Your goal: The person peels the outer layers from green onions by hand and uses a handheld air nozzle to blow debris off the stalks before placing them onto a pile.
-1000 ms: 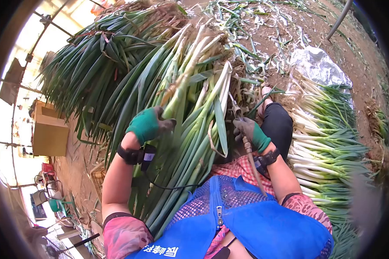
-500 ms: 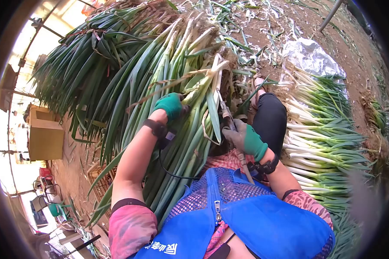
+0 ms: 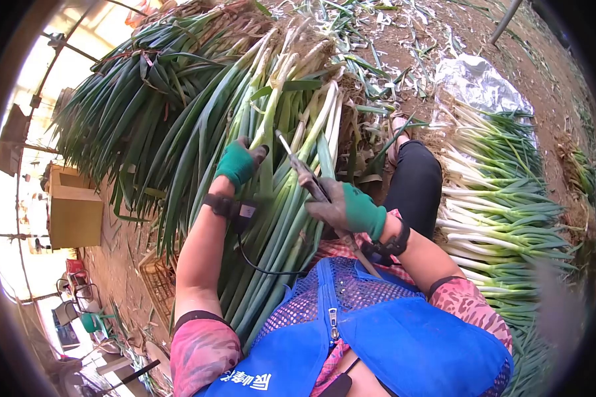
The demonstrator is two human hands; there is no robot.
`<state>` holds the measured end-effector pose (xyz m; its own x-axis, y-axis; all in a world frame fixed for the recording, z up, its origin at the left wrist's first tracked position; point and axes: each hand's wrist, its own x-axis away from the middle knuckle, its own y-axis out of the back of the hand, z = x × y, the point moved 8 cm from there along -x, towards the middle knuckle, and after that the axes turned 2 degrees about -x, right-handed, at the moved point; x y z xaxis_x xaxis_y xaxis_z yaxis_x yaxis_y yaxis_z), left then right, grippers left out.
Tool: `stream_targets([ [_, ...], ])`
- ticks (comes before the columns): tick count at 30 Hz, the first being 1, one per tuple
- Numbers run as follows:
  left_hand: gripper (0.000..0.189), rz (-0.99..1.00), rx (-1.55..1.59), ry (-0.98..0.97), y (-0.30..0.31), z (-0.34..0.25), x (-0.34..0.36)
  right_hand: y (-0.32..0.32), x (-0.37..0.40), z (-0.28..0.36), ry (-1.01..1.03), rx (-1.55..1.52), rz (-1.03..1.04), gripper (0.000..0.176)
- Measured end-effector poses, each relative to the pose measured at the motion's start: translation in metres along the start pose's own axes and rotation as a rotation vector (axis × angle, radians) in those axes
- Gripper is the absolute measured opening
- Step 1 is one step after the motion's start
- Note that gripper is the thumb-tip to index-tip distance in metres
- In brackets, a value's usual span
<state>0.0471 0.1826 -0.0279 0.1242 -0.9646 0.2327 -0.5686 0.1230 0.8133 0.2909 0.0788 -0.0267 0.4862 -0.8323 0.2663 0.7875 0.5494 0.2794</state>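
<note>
My left hand (image 3: 240, 162), in a green and grey glove, grips a green onion stalk (image 3: 269, 119) in the big pile of uncleaned green onions (image 3: 198, 112) lying across my lap. My right hand (image 3: 343, 206), gloved the same way, holds a thin metal tool (image 3: 298, 165) whose tip points up and left toward the stalk, close to my left hand. A black band with a cable sits on each wrist.
A heap of cleaned white-stemmed green onions (image 3: 503, 198) lies on my right, by a crumpled silver sheet (image 3: 477, 83). My black-clad knee (image 3: 417, 178) sits between the piles. Trimmings litter the dirt floor. A cardboard box (image 3: 73, 212) and chairs stand at left.
My right hand has swung the tool leftward and tilted it toward the stalk. My left hand slid a little left and down along the onions.
</note>
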Motion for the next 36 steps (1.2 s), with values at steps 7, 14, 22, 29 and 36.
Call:
stream_targets([
  [7,0.055,0.089,0.093,0.027,-0.012,0.009,-0.004,0.002,-0.001,0.002,-0.047,-0.026,0.006,0.050],
  [14,0.060,0.054,0.112,-0.035,-0.024,0.017,-0.009,0.003,-0.019,0.005,-0.085,0.065,-0.019,0.053],
  [22,0.053,0.140,0.077,0.003,-0.017,0.010,0.015,0.048,-0.119,-0.030,-0.079,-0.057,-0.270,0.050],
  [29,0.046,0.050,-0.074,0.060,0.005,0.003,0.029,0.000,-0.001,0.009,-0.029,0.029,0.024,0.043],
  [36,0.042,-0.058,-0.282,0.019,0.003,-0.017,0.029,0.004,0.002,0.032,0.006,0.082,-0.025,0.049],
])
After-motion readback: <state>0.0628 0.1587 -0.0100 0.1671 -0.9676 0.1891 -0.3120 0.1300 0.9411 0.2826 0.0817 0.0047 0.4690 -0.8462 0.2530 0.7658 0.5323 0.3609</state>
